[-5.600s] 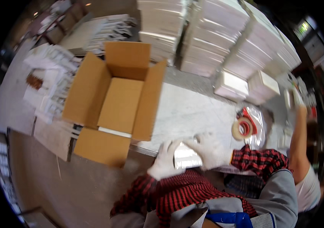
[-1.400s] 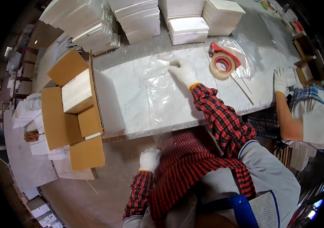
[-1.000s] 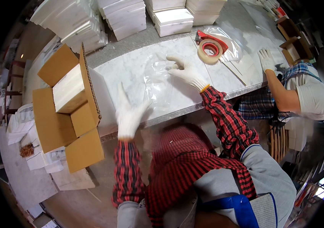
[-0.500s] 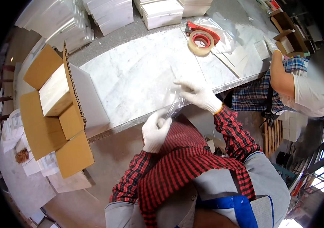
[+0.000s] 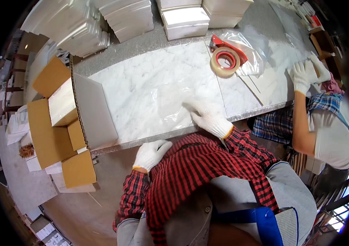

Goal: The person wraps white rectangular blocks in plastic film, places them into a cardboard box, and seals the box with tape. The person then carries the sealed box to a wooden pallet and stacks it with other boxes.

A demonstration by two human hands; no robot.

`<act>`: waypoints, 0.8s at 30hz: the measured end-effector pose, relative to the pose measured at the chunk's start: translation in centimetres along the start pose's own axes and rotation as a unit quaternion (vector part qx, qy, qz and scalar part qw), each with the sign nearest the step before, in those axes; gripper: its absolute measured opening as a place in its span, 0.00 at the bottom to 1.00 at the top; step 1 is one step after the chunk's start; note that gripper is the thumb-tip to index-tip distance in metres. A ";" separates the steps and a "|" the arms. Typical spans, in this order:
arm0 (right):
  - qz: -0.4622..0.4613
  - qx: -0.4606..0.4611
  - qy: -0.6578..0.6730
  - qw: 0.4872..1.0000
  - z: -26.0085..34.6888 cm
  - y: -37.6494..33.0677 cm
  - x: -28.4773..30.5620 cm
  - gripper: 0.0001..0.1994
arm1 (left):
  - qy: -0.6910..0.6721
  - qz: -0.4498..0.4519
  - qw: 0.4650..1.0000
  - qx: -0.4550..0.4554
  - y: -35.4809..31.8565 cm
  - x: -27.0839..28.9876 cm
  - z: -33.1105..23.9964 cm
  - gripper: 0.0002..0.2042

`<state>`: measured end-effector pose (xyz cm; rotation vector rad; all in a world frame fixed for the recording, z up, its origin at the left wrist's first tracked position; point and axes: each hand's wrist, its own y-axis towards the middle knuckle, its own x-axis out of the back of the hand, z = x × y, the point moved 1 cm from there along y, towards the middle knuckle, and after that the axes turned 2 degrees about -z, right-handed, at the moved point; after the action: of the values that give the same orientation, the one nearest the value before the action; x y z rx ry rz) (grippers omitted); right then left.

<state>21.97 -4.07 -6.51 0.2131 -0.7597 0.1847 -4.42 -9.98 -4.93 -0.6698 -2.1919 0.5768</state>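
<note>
Right hand [image 5: 208, 116] open, flat on clear bag [image 5: 173, 101] on table [image 5: 141, 82]; left hand [image 5: 152, 152] loosely open, empty — best pin bag flat, smooth outward.

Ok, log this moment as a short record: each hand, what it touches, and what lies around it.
right hand: gloved, flat on a clear plastic bag lying on the marble slab
left hand: gloved, below the slab's near edge, holding nothing visible
left of slab: open cardboard box with a white box inside
far side: stacks of white boxes
right of bag: tape dispenser on more plastic
co-worker: gloved hands on the table at the right
</note>
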 end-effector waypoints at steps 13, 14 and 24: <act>-0.024 -0.093 -0.185 0.978 2.2 4.4 4.0 0.29 | 0.187 -0.025 0.959 -0.211 6.7 3.3 -7.7 0.23; -0.020 -0.028 -0.178 0.983 2.3 4.1 3.7 0.30 | 0.212 -0.082 0.943 -0.243 7.8 3.0 -6.8 0.23; 0.129 0.181 -0.134 0.966 -0.2 2.3 -1.1 0.39 | 0.010 -0.428 0.898 -0.099 14.6 6.4 0.8 0.33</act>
<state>20.77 -1.89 -7.11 0.4931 -1.0216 0.5515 -4.67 5.00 -10.59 0.2295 -2.2597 -0.1175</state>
